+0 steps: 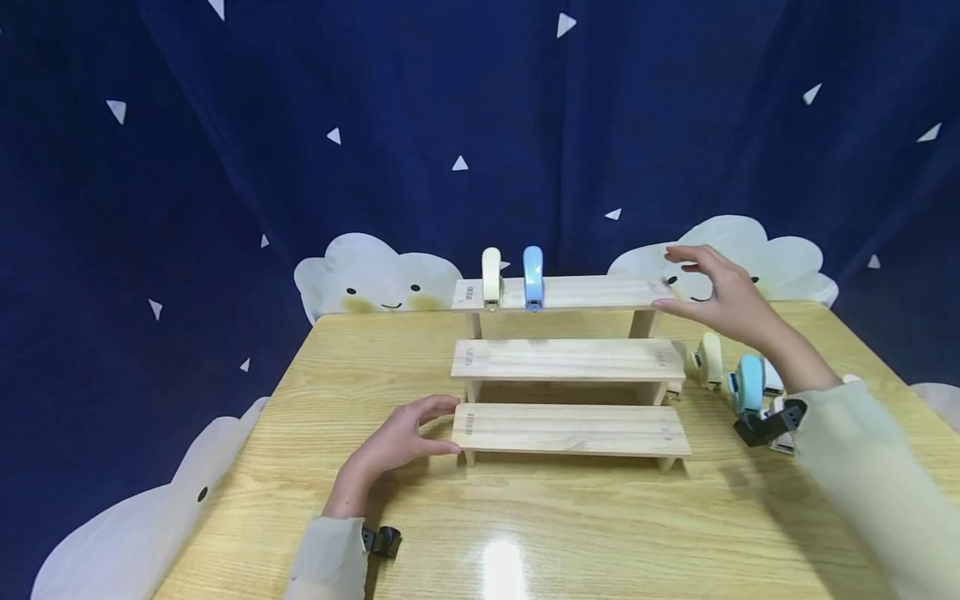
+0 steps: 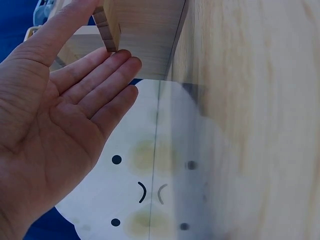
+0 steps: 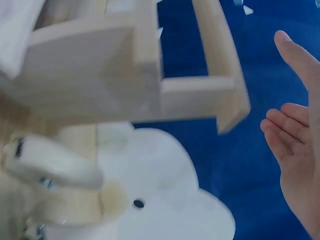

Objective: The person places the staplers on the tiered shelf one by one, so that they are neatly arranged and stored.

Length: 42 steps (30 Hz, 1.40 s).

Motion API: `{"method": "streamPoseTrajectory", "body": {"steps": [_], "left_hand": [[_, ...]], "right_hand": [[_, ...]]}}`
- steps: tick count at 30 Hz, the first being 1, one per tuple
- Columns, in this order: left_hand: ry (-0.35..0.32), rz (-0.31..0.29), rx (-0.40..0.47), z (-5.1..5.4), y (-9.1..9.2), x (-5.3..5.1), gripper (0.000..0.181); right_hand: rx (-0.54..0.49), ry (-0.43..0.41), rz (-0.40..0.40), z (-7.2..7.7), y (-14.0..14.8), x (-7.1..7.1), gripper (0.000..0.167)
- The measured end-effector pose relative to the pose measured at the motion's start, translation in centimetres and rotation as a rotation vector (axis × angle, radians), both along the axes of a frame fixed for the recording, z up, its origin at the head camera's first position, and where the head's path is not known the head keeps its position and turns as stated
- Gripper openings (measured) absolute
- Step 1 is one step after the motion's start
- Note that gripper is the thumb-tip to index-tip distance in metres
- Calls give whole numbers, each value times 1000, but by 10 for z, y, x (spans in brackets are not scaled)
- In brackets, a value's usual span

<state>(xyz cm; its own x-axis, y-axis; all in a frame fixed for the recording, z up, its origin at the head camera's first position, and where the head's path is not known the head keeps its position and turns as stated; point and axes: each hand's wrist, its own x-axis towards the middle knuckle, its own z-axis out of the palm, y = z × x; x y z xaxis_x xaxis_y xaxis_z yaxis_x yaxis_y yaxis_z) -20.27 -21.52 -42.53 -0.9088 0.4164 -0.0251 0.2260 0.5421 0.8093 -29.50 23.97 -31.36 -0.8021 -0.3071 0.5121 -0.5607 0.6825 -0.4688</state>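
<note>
A three-step wooden shelf (image 1: 558,358) stands on the table. At the left end of its lowest board, my left hand (image 1: 393,437) holds the edges between thumb and fingers; the left wrist view shows that hand (image 2: 70,105) at the board's end (image 2: 107,27). Beside the top board's right end, my right hand (image 1: 723,296) is raised with thumb and fingers spread, holding nothing. In the right wrist view a gap separates this hand (image 3: 297,130) from the shelf (image 3: 100,75). A cream stapler (image 1: 491,279) and a blue stapler (image 1: 533,279) stand upright on the top board.
Right of the shelf, several staplers lie on the table (image 1: 337,367), among them a cream one (image 1: 708,360) and a light blue one (image 1: 747,383); my right forearm partly covers this group. A dark blue curtain (image 1: 405,83) with clouds and white triangles hangs behind.
</note>
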Motion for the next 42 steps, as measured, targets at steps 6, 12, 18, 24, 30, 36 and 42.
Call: {"method": "streamPoseTrajectory", "body": {"steps": [6,12,18,24,30,36,42], "left_hand": [[-18,1,16,-2,-3,0,75],[-9,-3,18,-4,-3,0,75],[3,-24,14,-7,-3,0,74],[13,-25,16,-8,-3,-1,72],[14,-15,6,-5,-2,-2,72],[-1,-6,12,-2,-2,-2,74],[-9,-8,13,-2,-2,-2,75]], "right_hand": [[-41,-105,-45,-23,27,11,74],[-36,-186,-71,-50,46,14,75],[48,-251,-83,-74,54,12,78],[174,-249,-71,-88,52,10,77],[283,-222,-49,-96,46,7,83],[343,-254,-39,-101,43,6,92],[389,-277,-47,-105,41,5,95]]}}
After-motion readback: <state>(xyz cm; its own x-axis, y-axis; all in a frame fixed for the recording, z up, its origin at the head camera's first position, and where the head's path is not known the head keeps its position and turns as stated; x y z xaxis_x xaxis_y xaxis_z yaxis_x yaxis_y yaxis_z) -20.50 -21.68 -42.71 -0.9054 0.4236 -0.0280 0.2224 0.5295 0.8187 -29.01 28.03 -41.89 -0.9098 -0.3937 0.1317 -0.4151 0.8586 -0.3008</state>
